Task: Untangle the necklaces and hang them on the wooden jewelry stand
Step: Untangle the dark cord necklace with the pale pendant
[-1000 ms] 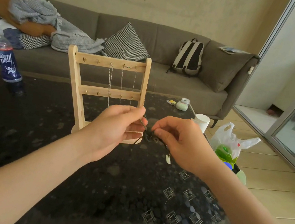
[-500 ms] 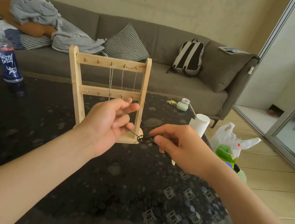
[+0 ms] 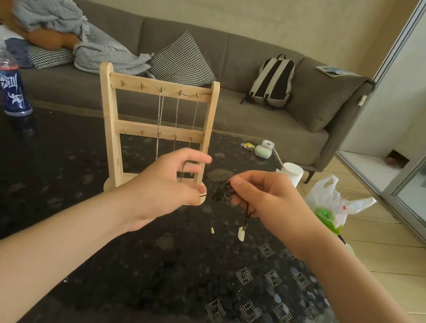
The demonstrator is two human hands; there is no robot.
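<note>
- Since half a second ago, your right hand (image 3: 269, 199) has lifted a little and your left hand (image 3: 173, 185) has spread its upper fingers. A loose cord end with a gold tip (image 3: 212, 231) now hangs free below the tangle.
- The black necklace (image 3: 222, 192) is a bunched knot of dark cord held in the air between your two hands. It sits just in front of the right foot of the stand (image 3: 156, 128), above the table (image 3: 111, 256).
- Its white pendant (image 3: 242, 234) dangles under your right hand, beside the gold-tipped end.
- Three thin chains (image 3: 159, 115) hang from hooks on the right half of the stand's top bar.
- The knot is too dark against the table to show how its strands cross.
- Your left hand covers the lower ends of the chains and part of the stand's right post.
- Right hand: your thumb and forefinger are pressed together on the knot, and the other fingers curl beneath.
- Left hand: your thumb and a lower finger pinch a strand of the cord by a small gold bit at the thumb tip. Your forefinger is held straight, and a loop of cord runs behind the spread fingers.
- A bottle (image 3: 11, 89) stands at the table's far left, and a plastic bag (image 3: 337, 203) sits past its right edge.
</note>
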